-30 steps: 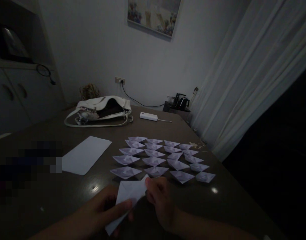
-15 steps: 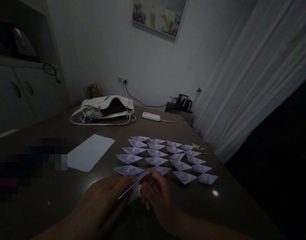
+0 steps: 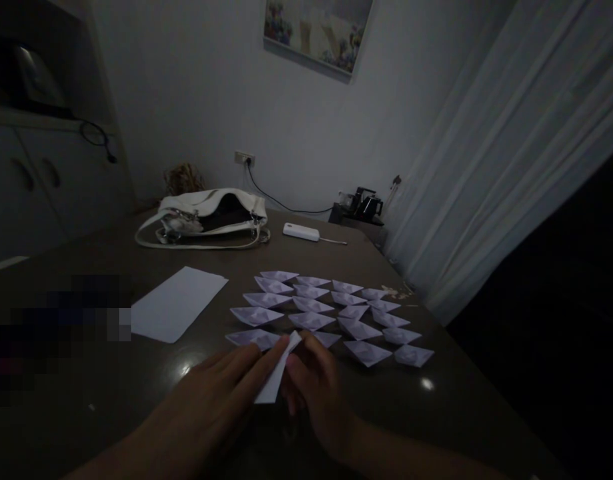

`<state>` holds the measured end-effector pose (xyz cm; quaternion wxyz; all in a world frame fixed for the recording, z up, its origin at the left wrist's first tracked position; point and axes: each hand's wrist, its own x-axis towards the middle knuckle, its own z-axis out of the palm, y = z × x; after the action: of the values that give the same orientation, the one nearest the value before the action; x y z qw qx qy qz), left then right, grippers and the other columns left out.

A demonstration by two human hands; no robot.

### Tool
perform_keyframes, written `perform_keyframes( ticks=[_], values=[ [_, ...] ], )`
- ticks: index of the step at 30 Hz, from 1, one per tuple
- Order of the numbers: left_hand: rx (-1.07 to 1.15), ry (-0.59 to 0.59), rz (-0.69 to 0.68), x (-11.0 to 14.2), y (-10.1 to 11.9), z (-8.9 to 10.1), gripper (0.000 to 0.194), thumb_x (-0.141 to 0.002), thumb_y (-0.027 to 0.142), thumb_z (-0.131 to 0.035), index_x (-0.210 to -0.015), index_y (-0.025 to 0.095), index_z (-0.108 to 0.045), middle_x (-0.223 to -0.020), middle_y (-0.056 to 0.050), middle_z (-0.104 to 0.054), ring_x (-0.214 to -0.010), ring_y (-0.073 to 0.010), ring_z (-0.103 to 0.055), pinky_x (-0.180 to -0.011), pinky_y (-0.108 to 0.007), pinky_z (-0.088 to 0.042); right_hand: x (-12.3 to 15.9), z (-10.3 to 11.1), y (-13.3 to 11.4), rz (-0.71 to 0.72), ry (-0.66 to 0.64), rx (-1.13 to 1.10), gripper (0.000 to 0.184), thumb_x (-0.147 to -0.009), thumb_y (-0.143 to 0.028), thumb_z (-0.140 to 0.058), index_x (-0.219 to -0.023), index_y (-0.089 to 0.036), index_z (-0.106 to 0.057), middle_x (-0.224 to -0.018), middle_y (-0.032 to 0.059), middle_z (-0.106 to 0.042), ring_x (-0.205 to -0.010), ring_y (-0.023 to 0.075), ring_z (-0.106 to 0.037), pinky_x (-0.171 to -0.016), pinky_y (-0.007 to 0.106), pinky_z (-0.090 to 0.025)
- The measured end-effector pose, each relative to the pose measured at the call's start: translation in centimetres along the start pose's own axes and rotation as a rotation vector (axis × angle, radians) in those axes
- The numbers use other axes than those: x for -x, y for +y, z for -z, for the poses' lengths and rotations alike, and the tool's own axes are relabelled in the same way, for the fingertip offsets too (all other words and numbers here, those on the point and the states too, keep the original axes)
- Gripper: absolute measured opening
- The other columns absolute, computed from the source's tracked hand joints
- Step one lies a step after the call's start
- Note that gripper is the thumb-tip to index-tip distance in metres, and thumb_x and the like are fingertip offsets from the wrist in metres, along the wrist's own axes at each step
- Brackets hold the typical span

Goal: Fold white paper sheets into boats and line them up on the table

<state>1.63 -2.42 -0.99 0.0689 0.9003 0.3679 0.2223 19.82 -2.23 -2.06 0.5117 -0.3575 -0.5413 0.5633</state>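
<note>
A small piece of folded white paper (image 3: 275, 379) is held between my two hands, tilted up above the table. My left hand (image 3: 221, 387) is closed on its left side, the fingers lying along the fold. At its upper right, the thumb and fingers of my right hand (image 3: 313, 383) pinch the edge; part of the paper is hidden by the fingers. Just beyond my hands stand several folded paper boats (image 3: 365, 352) in rough rows, the nearest ones partly covered by my fingertips. To the left lies a stack of flat white paper (image 3: 179, 305).
A white handbag (image 3: 211, 213) sits at the far left of the dark table (image 3: 426, 427). Beside it is a white power bank (image 3: 301, 231) with a short cable. A black kettle (image 3: 370, 205) stands beyond the far corner, and a pale curtain (image 3: 476, 167) hangs along the right.
The folded paper has turned so that its flat face shows instead of its thin edge. My right thumb has moved up against it. The boats stay in place.
</note>
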Motion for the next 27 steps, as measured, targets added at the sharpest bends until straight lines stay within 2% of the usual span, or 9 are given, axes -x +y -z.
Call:
perform_keyframes(
  ticks=[3, 6, 9, 11, 16, 19, 23, 27],
  values=[
    [0.065, -0.029, -0.038, 0.2, 0.4, 0.3, 0.080, -0.087, 0.026, -0.053, -0.149, 0.036, -0.005, -0.124, -0.006, -0.059, -0.100, -0.0247, -0.061, -0.085, -0.035, -0.052, 0.0, 0.0, 0.0, 0.000, -0.011, -0.039, 0.032, -0.084, -0.050, -0.057, -0.082, -0.019, -0.049, -0.052, -0.0085, -0.043, -0.038, 0.0041, -0.037, -0.035, 0.014, -0.028],
    [0.126, 0.044, -0.063, 0.6, 0.7, 0.6, 0.074, -0.088, 0.043, -0.053, -0.149, 0.036, -0.013, -0.133, -0.006, -0.055, -0.109, -0.0271, -0.058, -0.089, -0.036, -0.051, 0.1, 0.0, -0.2, -0.020, 0.027, -0.030, 0.035, -0.082, -0.052, -0.059, -0.084, -0.018, -0.050, -0.054, -0.0078, -0.045, -0.040, 0.0046, -0.039, -0.037, 0.015, -0.030],
    [0.165, 0.180, -0.038, 1.1, 0.7, 0.6, 0.052, -0.094, 0.040, -0.043, -0.144, 0.043, -0.028, -0.130, -0.001, -0.058, -0.112, -0.0235, -0.058, -0.092, -0.032, -0.051, 0.3, -0.1, -0.4, -0.047, 0.072, 0.007, 0.041, -0.078, -0.054, -0.062, -0.094, -0.018, -0.051, -0.059, -0.0074, -0.046, -0.043, 0.0049, -0.039, -0.038, 0.016, -0.031],
    [0.189, 0.221, -0.017, 1.3, 0.6, 0.5, 0.048, -0.094, 0.035, -0.042, -0.141, 0.044, -0.034, -0.129, 0.002, -0.060, -0.112, -0.0217, -0.059, -0.092, -0.030, -0.051, 0.4, -0.1, -0.4, -0.057, 0.054, 0.032, 0.040, -0.078, -0.053, -0.063, -0.093, -0.018, -0.051, -0.058, -0.0077, -0.045, -0.043, 0.0050, -0.038, -0.037, 0.016, -0.030],
    [0.257, 0.165, 0.044, 1.4, 0.3, 0.4, 0.056, -0.091, 0.026, -0.049, -0.142, 0.042, -0.033, -0.137, 0.003, -0.056, -0.117, -0.0209, -0.058, -0.096, -0.029, -0.049, 0.2, 0.0, -0.4, -0.039, 0.015, 0.049, 0.036, -0.078, -0.052, -0.062, -0.083, -0.019, -0.050, -0.059, -0.0075, -0.044, -0.041, 0.0044, -0.039, -0.036, 0.016, -0.033],
    [0.296, 0.145, 0.101, 1.2, 0.2, 0.2, 0.052, -0.091, 0.026, -0.049, -0.140, 0.039, -0.037, -0.137, 0.001, -0.055, -0.119, -0.0214, -0.057, -0.097, -0.030, -0.049, 0.1, -0.1, -0.5, -0.045, 0.002, 0.065, 0.034, -0.081, -0.050, -0.060, -0.079, -0.019, -0.048, -0.058, -0.0074, -0.044, -0.040, 0.0038, -0.039, -0.036, 0.015, -0.036],
    [0.388, 0.223, 0.202, 0.6, 0.7, -0.1, 0.046, -0.086, 0.033, -0.057, -0.132, 0.033, -0.050, -0.130, -0.003, -0.062, -0.113, -0.0237, -0.061, -0.095, -0.032, -0.050, 0.1, -0.2, -0.5, -0.034, -0.009, 0.094, 0.031, -0.082, -0.046, -0.060, -0.077, -0.018, -0.048, -0.061, -0.0063, -0.045, -0.045, 0.0048, -0.042, -0.039, 0.014, -0.038],
    [0.466, 0.245, 0.269, -0.2, 1.3, 0.3, 0.033, -0.084, 0.033, -0.058, -0.117, 0.029, -0.060, -0.113, -0.002, -0.070, -0.100, -0.0213, -0.066, -0.087, -0.028, -0.053, 0.2, -0.1, -0.2, -0.038, -0.063, 0.131, 0.027, -0.083, -0.041, -0.061, -0.078, -0.018, -0.049, -0.063, -0.0051, -0.048, -0.047, 0.0056, -0.046, -0.041, 0.015, -0.040]
  ],
)
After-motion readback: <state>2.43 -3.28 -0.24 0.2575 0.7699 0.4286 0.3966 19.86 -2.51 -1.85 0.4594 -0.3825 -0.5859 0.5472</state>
